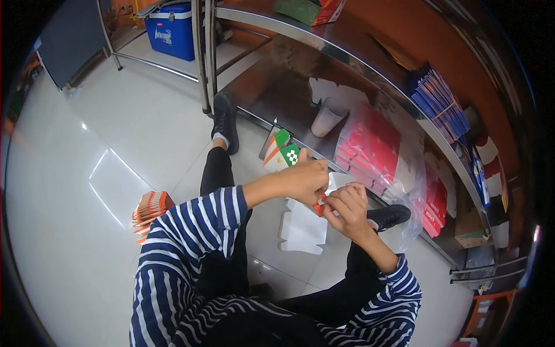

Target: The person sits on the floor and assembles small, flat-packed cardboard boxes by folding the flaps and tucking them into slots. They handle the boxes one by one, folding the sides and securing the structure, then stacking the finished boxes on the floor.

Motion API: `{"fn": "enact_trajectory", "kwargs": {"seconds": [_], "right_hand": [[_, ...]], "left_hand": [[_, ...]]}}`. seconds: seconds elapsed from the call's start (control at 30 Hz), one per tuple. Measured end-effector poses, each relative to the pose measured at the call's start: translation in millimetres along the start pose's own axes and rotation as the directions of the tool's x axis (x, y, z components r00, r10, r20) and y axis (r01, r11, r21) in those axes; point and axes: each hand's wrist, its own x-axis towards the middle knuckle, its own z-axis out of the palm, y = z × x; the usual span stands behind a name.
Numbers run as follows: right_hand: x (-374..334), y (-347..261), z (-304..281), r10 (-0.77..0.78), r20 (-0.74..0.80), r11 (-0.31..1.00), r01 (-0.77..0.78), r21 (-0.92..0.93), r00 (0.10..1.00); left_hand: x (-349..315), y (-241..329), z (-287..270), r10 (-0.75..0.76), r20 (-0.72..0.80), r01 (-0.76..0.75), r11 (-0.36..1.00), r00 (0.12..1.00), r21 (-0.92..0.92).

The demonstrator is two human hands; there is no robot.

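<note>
I sit on a white tiled floor with my legs stretched out in black trousers. My left hand (303, 180) grips a flat printed carton (283, 155), orange, green and white, by its lower end. My right hand (346, 209) pinches the carton's white flap (334, 180) and an orange edge just below my left hand. Both hands meet above my knees. A white unfolded carton sheet (302, 228) lies on the floor under them.
A stack of flat orange-and-white cartons (149, 211) lies on the floor at my left. A steel shelf unit (272, 87) holds a paper cup (325, 120), red packs in plastic (370, 147) and blue packs (442, 101). A blue cooler box (170, 30) stands behind.
</note>
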Motion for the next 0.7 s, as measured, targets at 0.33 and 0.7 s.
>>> {"fn": "enact_trajectory", "kwargs": {"seconds": [0.33,0.7], "right_hand": [[8,-2,1,0.019,0.052,1.0,-0.02,0.023,0.998],[1,1,6,0.64,0.55,0.549,-0.82,0.161,0.536]], "left_hand": [[0,8,-3,-0.035,0.023,0.032,0.991,0.999,0.132],[-9,9,15,0.053,0.207,-0.098,0.973,0.977,0.211]]}}
